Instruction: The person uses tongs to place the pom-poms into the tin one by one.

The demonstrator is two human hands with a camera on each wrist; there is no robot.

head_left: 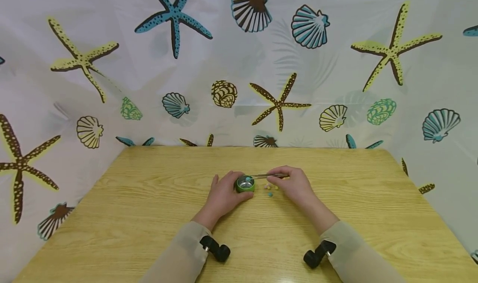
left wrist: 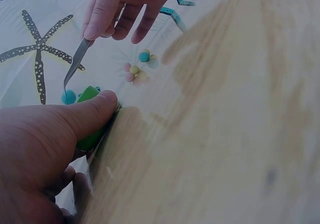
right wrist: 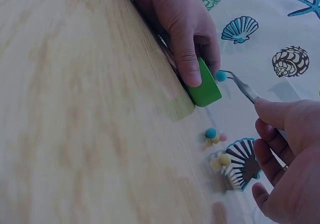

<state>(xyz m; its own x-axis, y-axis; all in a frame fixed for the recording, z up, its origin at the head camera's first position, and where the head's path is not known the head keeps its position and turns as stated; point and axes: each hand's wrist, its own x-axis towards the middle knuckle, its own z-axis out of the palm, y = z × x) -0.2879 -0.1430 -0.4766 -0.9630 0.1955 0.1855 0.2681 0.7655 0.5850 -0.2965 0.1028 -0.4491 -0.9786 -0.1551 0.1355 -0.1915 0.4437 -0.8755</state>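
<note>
A small green bowl (head_left: 245, 186) with a shiny metal inside stands on the table. My left hand (head_left: 225, 195) grips it from the left, thumb along its near side and fingers behind. My right hand (head_left: 294, 184) pinches metal tweezers (head_left: 260, 176) with bent tips, pointing left. At the tips a blue bead (right wrist: 221, 76) hangs over the bowl's rim. More blue shows just past the green wall in the left wrist view. Right of the bowl, beneath the right hand, lie several loose beads: a blue one (head_left: 270, 194), with pink and yellow ones (right wrist: 224, 160) close by.
The wooden table (head_left: 149, 216) reaches back to a white curtain (head_left: 224, 59) printed with starfish and shells, which also hangs along both sides. Black camera mounts (head_left: 216, 250) are strapped to both sleeves near the wrists.
</note>
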